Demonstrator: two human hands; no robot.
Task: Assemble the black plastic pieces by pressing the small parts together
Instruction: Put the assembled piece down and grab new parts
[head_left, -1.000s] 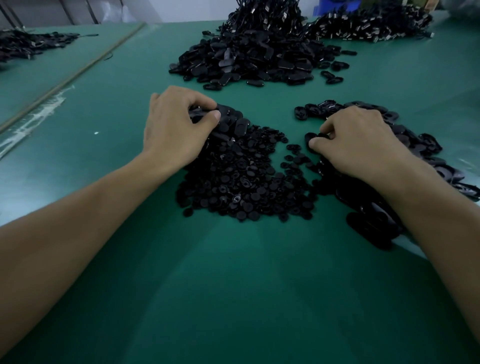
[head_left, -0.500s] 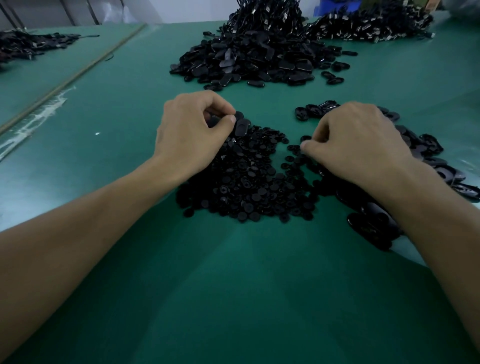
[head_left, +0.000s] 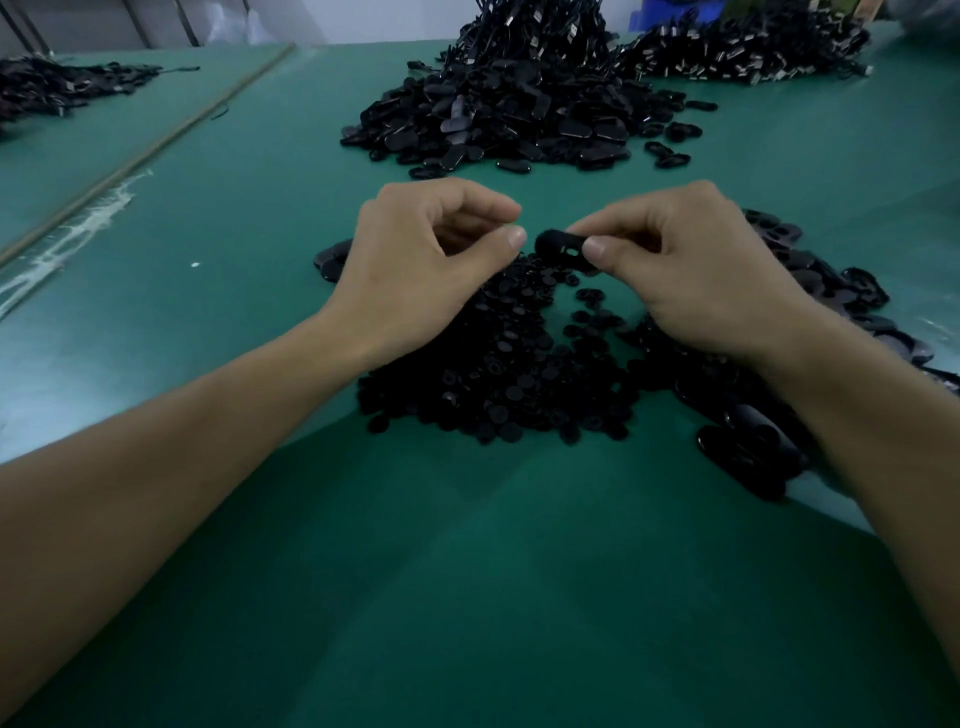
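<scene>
While the right hand (head_left: 691, 270) pinches a black oval piece (head_left: 558, 248) in a narrow grip above the pile of small round parts (head_left: 498, 374) on the green bench (head_left: 467, 571), the left hand (head_left: 415, 260) hovers just beside it, fingers curled; whether its grip holds anything cannot be told.

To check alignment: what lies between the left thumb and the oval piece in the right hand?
Nothing: the head view shows only a narrow open gap between left thumb and oval piece.
</scene>
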